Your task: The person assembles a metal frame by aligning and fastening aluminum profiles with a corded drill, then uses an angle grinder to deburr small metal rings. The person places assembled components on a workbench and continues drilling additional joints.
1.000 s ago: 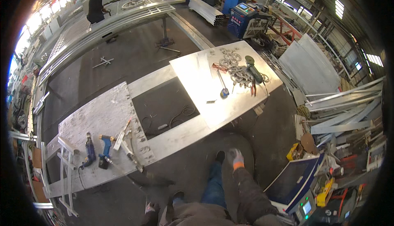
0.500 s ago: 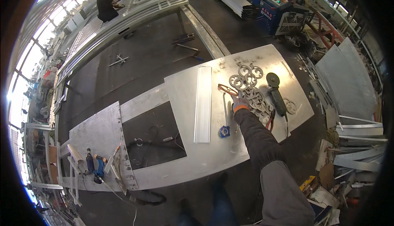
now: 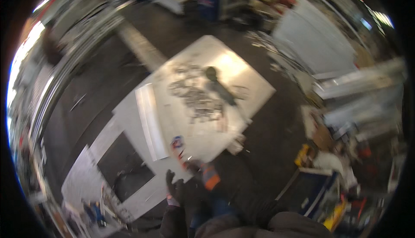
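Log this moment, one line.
right hand: holding red object, blurred | left hand: open | blue tape measure: on metal sheet

On the bench (image 3: 256, 94), rings (image 3: 201, 102) between channel (image 3: 149, 121) at left and grinder (image 3: 222, 90) at right, tape measure (image 3: 177, 141) in front

Slender red tool (image 3: 180, 156), blurred, held slanting in the right hand (image 3: 195, 167), over pale sheet (image 3: 212, 145)

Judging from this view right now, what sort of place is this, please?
Most likely a metalworking shop: an angle grinder lies beside a heap of ring-shaped pieces, and long metal profiles are piled at the right.
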Tool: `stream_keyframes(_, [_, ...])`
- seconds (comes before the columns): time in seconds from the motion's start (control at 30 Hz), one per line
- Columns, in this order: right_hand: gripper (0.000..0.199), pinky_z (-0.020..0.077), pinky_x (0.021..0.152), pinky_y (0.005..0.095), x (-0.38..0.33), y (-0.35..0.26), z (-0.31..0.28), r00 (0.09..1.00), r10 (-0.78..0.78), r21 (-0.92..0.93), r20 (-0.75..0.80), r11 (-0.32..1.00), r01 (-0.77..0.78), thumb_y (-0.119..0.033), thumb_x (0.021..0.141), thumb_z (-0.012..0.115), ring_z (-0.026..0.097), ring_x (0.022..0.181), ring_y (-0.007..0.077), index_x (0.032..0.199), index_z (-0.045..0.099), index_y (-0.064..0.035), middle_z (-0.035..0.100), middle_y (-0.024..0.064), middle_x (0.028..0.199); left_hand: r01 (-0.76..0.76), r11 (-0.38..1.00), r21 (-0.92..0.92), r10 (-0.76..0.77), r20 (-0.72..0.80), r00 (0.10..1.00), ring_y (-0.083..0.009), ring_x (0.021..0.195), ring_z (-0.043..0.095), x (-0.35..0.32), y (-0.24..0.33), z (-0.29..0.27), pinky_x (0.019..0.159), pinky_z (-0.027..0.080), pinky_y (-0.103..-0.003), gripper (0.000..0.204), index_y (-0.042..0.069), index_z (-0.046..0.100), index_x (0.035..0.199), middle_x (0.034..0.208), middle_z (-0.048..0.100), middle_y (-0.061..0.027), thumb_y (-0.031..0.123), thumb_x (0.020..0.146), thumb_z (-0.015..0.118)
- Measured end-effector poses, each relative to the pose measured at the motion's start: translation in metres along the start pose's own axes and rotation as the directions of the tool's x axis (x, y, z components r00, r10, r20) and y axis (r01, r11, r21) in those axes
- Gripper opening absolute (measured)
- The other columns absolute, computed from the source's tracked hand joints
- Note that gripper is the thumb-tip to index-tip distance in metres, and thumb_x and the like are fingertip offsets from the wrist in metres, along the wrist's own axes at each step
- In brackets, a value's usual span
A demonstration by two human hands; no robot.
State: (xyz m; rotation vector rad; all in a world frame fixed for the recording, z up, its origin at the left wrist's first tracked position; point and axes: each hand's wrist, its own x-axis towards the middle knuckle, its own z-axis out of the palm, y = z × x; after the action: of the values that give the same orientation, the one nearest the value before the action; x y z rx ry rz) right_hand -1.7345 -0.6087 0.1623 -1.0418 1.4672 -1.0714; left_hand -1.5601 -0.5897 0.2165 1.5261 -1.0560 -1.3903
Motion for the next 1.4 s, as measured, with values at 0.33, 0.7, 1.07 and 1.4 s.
stream_keyframes(0.33, [0.056,0.0436,0.108,0.0453,-0.263,-0.044,-0.137,0.939,0.038,-0.317,-0.341,0.936,-0.153,-0.004,0.097,0.048,0.046,0.135,0.0372,0.149,0.041,-0.0253,0.038,0.017,0.153,-0.297,0.936,0.187,0.078,0.714,0.696,-0.0175,0.076,0.063,-0.089,0.0,0.09,0.071,0.052,-0.031,0.017,0.005,0.064,0.099,0.083,0.066,-0.0048,0.018,0.096,0.053])
stream_keyframes(0.7, [0.036,0.0461,0.1,0.0363,-0.429,-0.019,-0.18,0.988,0.059,0.044,-0.141,0.998,-0.054,-0.026,0.097,0.062,0.06,0.115,0.0184,0.132,0.06,-0.016,0.064,0.0067,0.13,-0.208,0.968,0.143,-0.064,0.936,0.346,-0.0146,0.081,0.063,-0.221,0.046,0.109,0.067,0.051,-0.028,0.019,0.002,0.062,0.109,0.094,0.065,-0.0058,0.015,0.096,0.056])
stream_keyframes(1.07, [0.036,0.0477,0.096,0.0333,-0.49,0.016,-0.283,0.916,-0.379,0.704,-0.135,0.614,0.358,-0.029,0.102,0.056,0.06,0.108,0.0155,0.126,0.061,-0.0023,0.065,0.0089,0.12,-0.106,0.952,0.287,-0.225,0.892,0.392,-0.012,0.079,0.059,-0.289,0.001,0.146,0.066,0.049,-0.027,0.008,0.006,0.067,0.101,0.093,0.066,-0.0026,0.007,0.093,0.066])
stream_keyframes(1.4, [0.033,0.0487,0.1,0.0395,-0.616,-0.079,-0.377,0.804,-0.27,0.04,-0.53,0.939,0.342,-0.014,0.09,0.067,0.061,0.112,0.0252,0.122,0.064,-0.0049,0.063,0.0143,0.12,-0.567,0.824,0.0,0.441,0.628,0.641,-0.0147,0.068,0.059,-0.458,0.115,0.242,0.056,0.048,-0.029,0.019,-0.001,0.061,0.105,0.085,0.064,-0.0065,0.015,0.095,0.062])
